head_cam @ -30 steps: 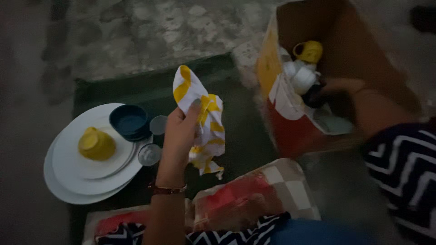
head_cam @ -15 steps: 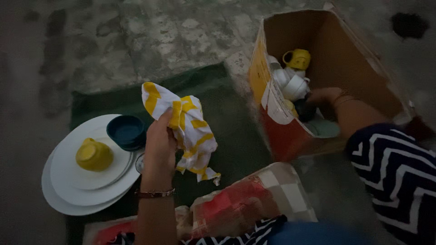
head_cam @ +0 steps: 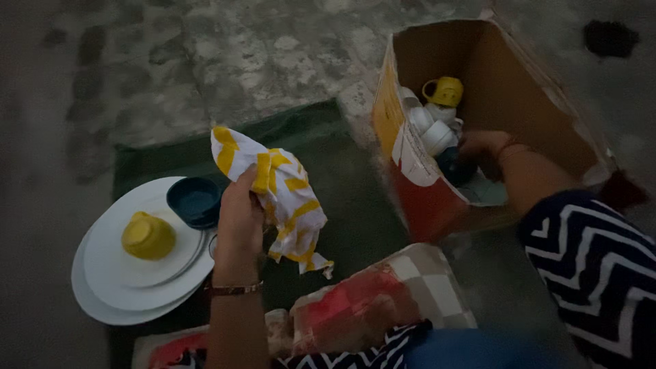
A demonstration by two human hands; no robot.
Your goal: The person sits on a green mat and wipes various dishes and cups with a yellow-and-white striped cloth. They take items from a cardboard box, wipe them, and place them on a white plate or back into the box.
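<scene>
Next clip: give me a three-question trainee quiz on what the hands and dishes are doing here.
1. True or false: the left hand holds a white-and-yellow cloth.
2. Where is the right hand? A) on the plates B) inside the box C) on the mat
3. What lies upside down on the stacked plates?

Key: 1. True. 2. B. 3. A yellow cup.
</scene>
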